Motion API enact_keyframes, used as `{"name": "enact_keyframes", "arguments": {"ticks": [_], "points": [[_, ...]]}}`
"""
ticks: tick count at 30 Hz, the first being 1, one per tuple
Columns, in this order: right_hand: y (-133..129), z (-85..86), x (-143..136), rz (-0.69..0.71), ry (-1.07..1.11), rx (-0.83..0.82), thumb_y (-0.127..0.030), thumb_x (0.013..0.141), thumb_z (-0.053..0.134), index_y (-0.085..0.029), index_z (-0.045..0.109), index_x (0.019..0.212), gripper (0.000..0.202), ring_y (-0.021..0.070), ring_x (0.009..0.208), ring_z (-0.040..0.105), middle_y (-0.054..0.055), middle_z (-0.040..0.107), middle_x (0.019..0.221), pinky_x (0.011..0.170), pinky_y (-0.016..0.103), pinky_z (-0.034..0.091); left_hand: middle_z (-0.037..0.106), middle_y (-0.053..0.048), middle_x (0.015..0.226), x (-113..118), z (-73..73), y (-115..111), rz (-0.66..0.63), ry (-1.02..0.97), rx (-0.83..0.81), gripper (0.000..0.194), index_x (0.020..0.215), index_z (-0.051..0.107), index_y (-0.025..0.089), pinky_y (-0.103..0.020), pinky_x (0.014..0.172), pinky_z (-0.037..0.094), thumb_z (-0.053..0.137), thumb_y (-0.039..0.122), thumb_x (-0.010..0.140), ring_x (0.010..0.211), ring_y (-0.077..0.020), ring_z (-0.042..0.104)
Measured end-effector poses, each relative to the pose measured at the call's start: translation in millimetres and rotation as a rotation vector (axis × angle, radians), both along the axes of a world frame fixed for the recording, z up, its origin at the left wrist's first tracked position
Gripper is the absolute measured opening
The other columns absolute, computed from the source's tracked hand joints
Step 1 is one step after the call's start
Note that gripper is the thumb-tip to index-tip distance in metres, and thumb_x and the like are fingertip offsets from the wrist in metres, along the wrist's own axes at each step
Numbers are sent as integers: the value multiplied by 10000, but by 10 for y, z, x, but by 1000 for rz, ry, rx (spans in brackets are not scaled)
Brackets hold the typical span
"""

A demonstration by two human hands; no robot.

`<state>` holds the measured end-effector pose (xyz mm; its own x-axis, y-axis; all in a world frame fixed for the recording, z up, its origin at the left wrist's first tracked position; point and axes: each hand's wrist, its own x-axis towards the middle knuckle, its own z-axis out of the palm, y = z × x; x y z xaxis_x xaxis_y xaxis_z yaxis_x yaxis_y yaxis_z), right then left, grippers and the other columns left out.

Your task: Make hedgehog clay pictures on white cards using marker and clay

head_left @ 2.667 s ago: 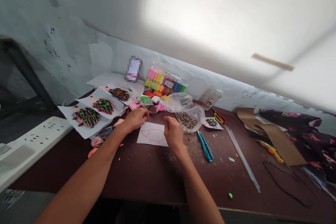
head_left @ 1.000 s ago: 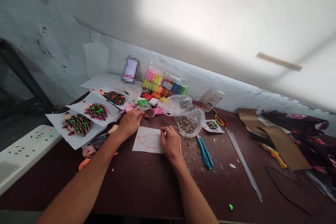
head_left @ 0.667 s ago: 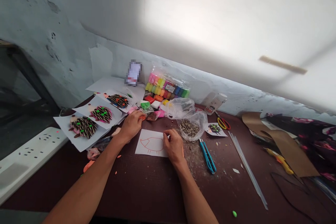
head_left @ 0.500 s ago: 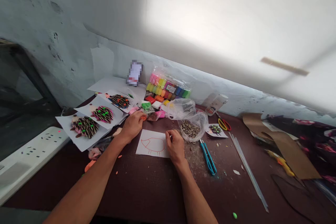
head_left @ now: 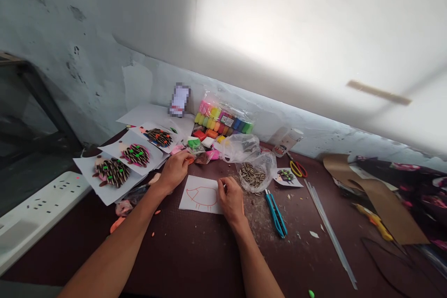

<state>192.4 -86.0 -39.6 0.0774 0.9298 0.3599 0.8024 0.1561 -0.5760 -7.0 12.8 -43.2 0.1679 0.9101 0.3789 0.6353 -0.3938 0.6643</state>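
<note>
On my feed the drawn card (head_left: 200, 194) lies between both hands' fingers — left hand (head_left: 175, 170) bent at an orange lump (head_left: 190, 160), right hand (head_left: 232, 199) curled over the card's edge, probably steadying it. Whether either grips, I cannot tell.

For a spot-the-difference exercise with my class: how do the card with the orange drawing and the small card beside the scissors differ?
The outline card shows only an orange drawing; the small card bears dark striped seeds flecked with green. The right hand covers the outline card's right edge, while no hand is on the small card. The outline card looks larger than the small card. Both are white and lie on the brown table.
</note>
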Motion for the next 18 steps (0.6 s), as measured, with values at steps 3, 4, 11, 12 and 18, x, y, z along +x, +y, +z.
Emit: {"name": "enact_keyframes", "arguments": {"ticks": [3,4,11,12,18], "points": [[0,-1,0,5,9,-5,-241,938,468,-171,666,819,242,145,697,565,41,637,802,645,245,379,751,-87,990,1,-18,7,9,19,-25,315,895,737,170,-356,882,535,440,116,800,944,-236,682],[0,0,1,6,9,-4,-243,939,467,-170,667,821,243,145,696,565,42,638,804,644,244,379,752,-91,991,2,-26,9,10,28,-36,309,900,738,166,-358,885,534,448,121,802,947,-239,683],[-2,-2,2,2,3,-14,-242,938,472,-171,675,828,241,147,698,574,42,641,804,646,246,384,753,-87,1022,9,-30,1,-7,65,-71,319,928,743,177,-349,915,525,452,118,810,973,-234,684],[-1,-4,2,-3,1,-13,-242,938,471,-173,675,823,244,147,696,572,41,640,800,645,247,384,754,-89,1024,8,-26,0,-7,66,-76,322,929,745,176,-348,915,525,451,118,813,973,-234,685],[3,-19,-3,-20,-5,20,-237,928,476,-180,676,813,237,151,692,564,40,638,790,647,255,386,758,-83,1047,-4,-7,-8,0,82,-116,329,958,752,185,-339,901,528,453,135,830,980,-240,694]]}}
